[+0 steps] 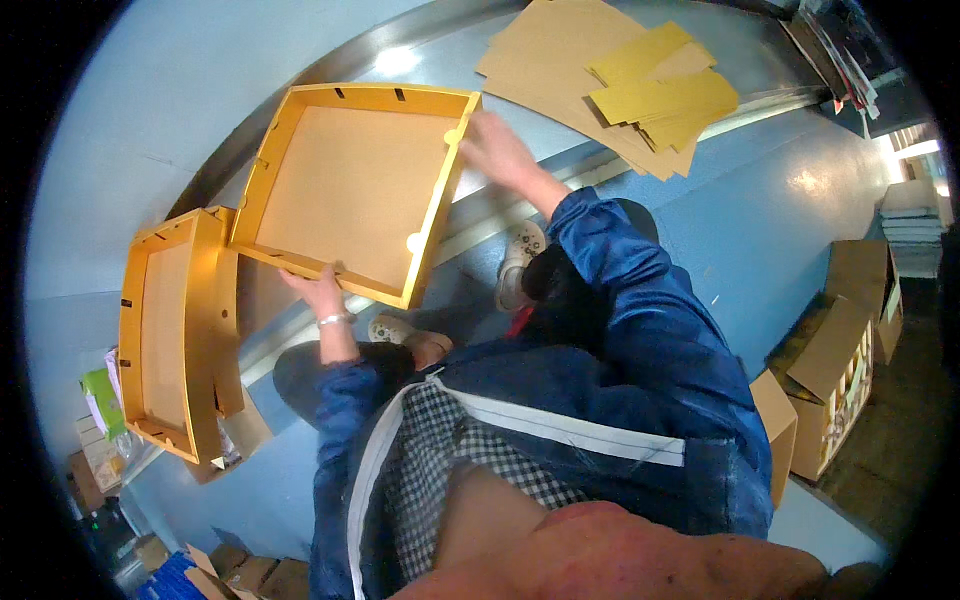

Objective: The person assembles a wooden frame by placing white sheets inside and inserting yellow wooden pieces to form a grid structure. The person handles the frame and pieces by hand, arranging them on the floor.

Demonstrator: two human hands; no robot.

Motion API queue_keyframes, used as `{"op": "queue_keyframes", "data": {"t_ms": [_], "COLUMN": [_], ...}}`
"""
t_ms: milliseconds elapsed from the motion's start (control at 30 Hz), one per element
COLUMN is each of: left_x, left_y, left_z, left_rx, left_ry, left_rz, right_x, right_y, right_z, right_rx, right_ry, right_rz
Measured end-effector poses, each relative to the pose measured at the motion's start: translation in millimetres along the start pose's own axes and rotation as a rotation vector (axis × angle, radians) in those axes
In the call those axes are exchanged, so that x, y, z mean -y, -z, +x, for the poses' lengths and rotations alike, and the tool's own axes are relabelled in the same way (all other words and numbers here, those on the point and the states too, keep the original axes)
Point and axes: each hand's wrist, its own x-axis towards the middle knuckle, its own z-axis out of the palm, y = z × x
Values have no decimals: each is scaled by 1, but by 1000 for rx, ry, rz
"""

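A shallow yellow cardboard box (362, 190) with a plain brown bottom and small dark slots in its walls stands tilted on the metal-edged bench. My left hand (322, 293) grips its near wall, thumb and fingers about the edge. At the right wall, my right hand (497, 150) lies against the outer side near the far corner; its fingers are blurred and partly hidden by the wall. Two pale yellow round tabs show along that wall. Just left of this box stands a stack of similar yellow boxes (205, 325), its left one also brown inside.
Flat brown cardboard sheets (545, 60) and yellow card strips (665, 95) lie on the bench at the far right. Open cartons (830, 390) stand on the floor to the right. More cartons (270, 575) sit at the lower left. My legs and shoes (515, 265) are close to the bench.
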Motion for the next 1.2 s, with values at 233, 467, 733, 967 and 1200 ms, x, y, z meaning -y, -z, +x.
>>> {"op": "queue_keyframes", "data": {"t_ms": [233, 467, 733, 967, 1200], "left_x": [4, -10, -74, -164, -207], "left_y": [57, 48, -6, -222, -401], "left_z": [31, 49, 87, -74, -89], "left_rx": [203, 345, 145, 1134, 1343], "left_ry": [99, -42, -746, 386, 726], "left_rz": [84, 230, 871, -267, -1009], "right_x": [-109, -245, -286, -243, -160], "right_y": [109, 206, 230, 246, 235], "right_z": [-25, -83, -121, -90, -78], "right_rx": [49, -731, -457, -588, -497], "right_ry": [-169, -663, -768, -639, -648], "right_rz": [-829, -400, 1076, 1353, 1421]}}
